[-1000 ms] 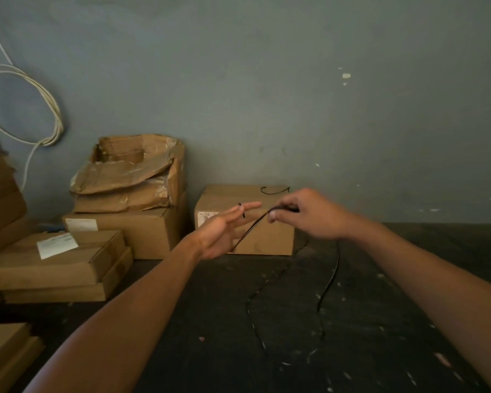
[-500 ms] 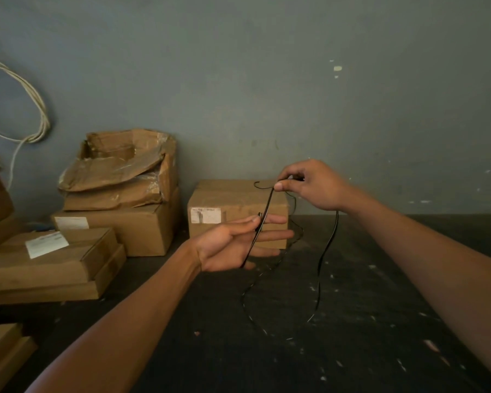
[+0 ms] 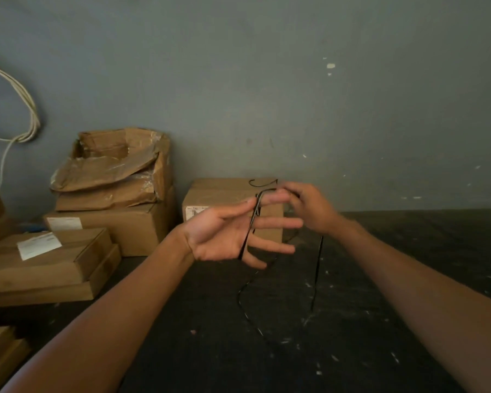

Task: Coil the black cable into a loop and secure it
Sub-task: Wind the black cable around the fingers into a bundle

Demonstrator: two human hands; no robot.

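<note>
The left hand (image 3: 224, 236) is spread flat, palm up, a thin black cable (image 3: 251, 222) draped across its straight fingers. Just beyond, the right hand (image 3: 309, 207) pinches the cable's bend; glossy slack trails below both onto the dark, speckled tabletop (image 3: 352, 350).

the cable (image 3: 250, 222) is draped across the fingers of the left hand (image 3: 224, 234), which is held left of and just beside the right hand (image 3: 309, 208); from both, the cable hangs down to the floor (image 3: 380, 279). a box (image 3: 224, 194) is set behind the hands, against the wall (image 3: 267, 80). more boxes (image 3: 97, 222) are stacked to its left, and a cord (image 3: 26, 109) is hung on the wall above them.
</note>
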